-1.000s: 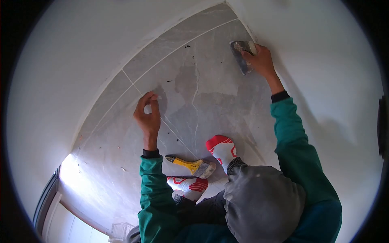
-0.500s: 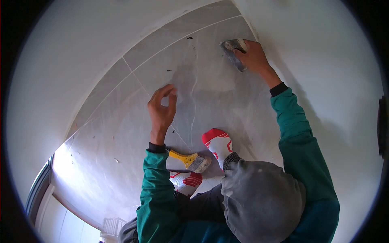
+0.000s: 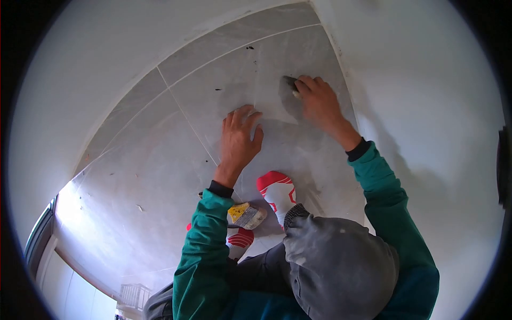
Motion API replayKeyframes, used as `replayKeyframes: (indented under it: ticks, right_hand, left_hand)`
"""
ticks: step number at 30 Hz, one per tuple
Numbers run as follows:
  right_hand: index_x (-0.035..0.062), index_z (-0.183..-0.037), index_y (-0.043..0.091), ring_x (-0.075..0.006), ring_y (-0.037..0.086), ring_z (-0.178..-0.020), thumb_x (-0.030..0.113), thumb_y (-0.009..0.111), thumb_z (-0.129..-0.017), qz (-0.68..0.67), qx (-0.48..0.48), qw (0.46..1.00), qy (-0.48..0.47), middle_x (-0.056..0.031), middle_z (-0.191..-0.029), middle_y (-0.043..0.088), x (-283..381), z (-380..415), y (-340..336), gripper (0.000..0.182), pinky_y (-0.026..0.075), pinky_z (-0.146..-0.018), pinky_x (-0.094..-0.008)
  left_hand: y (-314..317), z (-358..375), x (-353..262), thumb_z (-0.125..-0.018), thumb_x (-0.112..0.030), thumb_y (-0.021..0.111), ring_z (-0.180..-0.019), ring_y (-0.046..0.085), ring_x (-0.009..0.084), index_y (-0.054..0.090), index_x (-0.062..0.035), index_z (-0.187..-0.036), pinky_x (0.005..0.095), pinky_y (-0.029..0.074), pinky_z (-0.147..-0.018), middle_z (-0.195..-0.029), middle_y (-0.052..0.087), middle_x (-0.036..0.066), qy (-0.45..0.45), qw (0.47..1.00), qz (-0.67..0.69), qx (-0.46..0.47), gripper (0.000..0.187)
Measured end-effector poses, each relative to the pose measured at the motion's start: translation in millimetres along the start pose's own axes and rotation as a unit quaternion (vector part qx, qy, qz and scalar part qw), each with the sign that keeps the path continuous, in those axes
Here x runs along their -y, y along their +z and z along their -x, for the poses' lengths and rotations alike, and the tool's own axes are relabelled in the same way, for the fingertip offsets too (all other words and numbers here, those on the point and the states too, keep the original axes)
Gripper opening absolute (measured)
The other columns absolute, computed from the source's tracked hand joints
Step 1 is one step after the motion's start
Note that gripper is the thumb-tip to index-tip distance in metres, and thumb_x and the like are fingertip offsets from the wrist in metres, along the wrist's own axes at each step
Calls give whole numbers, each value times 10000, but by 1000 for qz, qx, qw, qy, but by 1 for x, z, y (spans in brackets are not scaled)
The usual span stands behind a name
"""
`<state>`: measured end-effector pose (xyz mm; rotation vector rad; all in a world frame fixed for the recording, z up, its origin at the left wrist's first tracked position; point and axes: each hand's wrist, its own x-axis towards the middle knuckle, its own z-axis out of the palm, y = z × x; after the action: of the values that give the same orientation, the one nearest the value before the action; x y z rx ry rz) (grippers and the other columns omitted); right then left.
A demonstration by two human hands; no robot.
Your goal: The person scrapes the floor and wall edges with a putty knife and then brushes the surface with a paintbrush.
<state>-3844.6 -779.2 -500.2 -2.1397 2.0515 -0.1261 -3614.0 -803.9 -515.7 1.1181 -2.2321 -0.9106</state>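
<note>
My right hand [image 3: 322,106] grips a dirty grey putty knife [image 3: 290,83] by its near end, close to the wall on the right. The blade is turned nearly edge-on, and the fingers cover much of it. My left hand [image 3: 242,136] hovers over the grey tiled floor [image 3: 202,117] with its fingers apart and nothing in it. Below the left wrist lies a paintbrush [image 3: 248,215] with a yellow handle and pale bristles, partly hidden by the green sleeve.
My feet in white and red socks [image 3: 278,193] stand near the brush. A white wall [image 3: 426,106] rises on the right and another [image 3: 106,58] on the far left. Small dark bits [image 3: 250,48] lie on the tiles. A door frame [image 3: 40,234] stands at lower left.
My right hand has moved down and left, turning the putty knife from flat-on to edge-on. My left hand has moved right, and its fingers have spread from a curled shape.
</note>
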Motion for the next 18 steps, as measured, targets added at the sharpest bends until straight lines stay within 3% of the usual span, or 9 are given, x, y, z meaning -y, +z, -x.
replayKeyframes:
  ticks: [4,13,18]
  right_hand:
    - [-24,-1048,586,-239,510,-919,92,551,-769,58,-53,996,-44,-99,-1057,561,8,-1,5,305,376,-780,-375]
    - [12,-1059,600,-217,529,-950,112,551,-784,76,17,996,-48,-96,-1088,582,1,-15,-3,296,336,-837,-410]
    - [31,-1065,600,-211,536,-950,80,558,-767,71,8,997,-40,-76,-1088,587,0,-17,-2,305,328,-849,-404]
  left_hand:
    - [18,1,2,-701,-88,638,-1090,453,303,622,-105,-1019,425,334,-932,-1181,506,84,-10,999,-51,5,319]
    - [27,5,11,-692,-109,642,-1067,456,282,624,-142,-1007,416,338,-910,-1125,521,61,-4,998,-52,-20,316]
    - [28,4,12,-692,-113,641,-1064,455,281,625,-143,-1002,417,335,-912,-1122,522,56,-9,998,-58,-22,312]
